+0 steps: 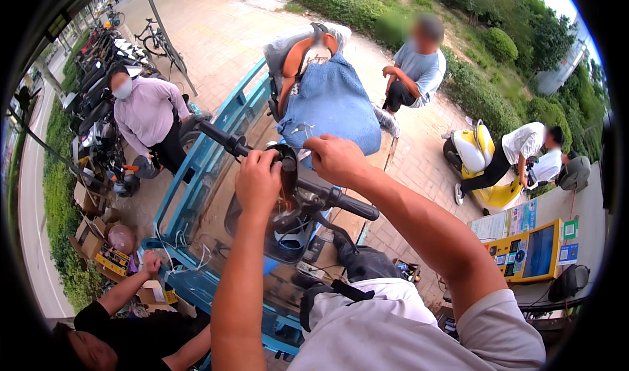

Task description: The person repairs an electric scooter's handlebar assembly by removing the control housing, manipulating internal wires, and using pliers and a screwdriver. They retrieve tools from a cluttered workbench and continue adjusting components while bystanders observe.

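A dark handlebar housing [288, 182] sits at the middle of the frame, opened on the side facing the wearer, with wires below it. The person's left hand [259, 176] is at its left edge, fingers bent and close together; whether they clasp the housing or only rest on it cannot be told. The right hand [335, 160] is at its upper right, thumb and index finger drawn narrowly together; what lies between them cannot be made out. A black left handgrip [221, 137] slants toward the upper left, and a black right handgrip [357, 204] toward the lower right, under the right forearm.

Just beyond the housing, a faded blue cloth [334, 105] drapes below an orange-brown and grey seat [303, 58]. Blue metal rails [178, 204] run diagonally along the left, beside a worn brown board [208, 199]; the left handgrip's end lies close to this edge. White cables [200, 258] loop over the lower rail, near a person in black [141, 328] at the lower left.

Brick paving [416, 174] spreads to the right of the handlebar, giving open room as far as a yellow-and-white scooter [473, 151] with a rider. A seated person [419, 73] flanks the upper right, and a person in a pale pink shirt [145, 112] the left. Cardboard boxes [88, 238] crowd the left edge; a yellow panel [517, 256] with a dark screen bounds the right, and hedges [481, 99] close the upper right.
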`<action>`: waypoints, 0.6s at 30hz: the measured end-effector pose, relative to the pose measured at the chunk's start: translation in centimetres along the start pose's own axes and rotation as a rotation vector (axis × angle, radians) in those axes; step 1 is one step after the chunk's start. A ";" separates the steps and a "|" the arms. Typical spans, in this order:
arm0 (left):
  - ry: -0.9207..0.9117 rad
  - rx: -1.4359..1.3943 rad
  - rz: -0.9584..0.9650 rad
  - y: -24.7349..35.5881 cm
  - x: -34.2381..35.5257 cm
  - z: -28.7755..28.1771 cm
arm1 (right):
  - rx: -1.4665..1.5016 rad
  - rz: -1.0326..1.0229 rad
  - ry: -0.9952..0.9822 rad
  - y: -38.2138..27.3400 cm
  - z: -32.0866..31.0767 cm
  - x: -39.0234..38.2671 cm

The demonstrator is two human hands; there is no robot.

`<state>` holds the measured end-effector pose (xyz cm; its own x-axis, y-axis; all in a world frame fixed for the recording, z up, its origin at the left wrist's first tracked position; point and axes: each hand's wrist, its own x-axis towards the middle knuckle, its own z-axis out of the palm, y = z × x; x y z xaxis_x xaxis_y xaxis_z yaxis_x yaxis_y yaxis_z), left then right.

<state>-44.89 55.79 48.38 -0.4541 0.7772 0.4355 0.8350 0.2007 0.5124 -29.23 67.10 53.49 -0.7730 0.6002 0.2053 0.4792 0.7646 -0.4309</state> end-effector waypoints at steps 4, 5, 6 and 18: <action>0.002 -0.016 0.001 -0.5 0.1 -0.1 | -0.096 -0.147 -0.145 0.5 -0.4 2.9; 0.004 -0.014 0.001 -0.5 0.1 -0.3 | -0.123 -0.172 -0.176 0.5 -0.4 3.6; 0.000 -0.015 0.003 -0.5 0.0 -0.2 | -0.149 -0.190 -0.210 0.7 -0.3 4.0; -0.007 -0.055 -0.040 0.7 0.8 -0.1 | -0.047 -0.581 -0.271 4.0 -0.3 8.2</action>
<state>-44.71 56.46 49.18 -0.4847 0.7734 0.4085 0.7975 0.1989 0.5696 -33.52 75.18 53.72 -0.9867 0.0091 0.1620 -0.0364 0.9606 -0.2756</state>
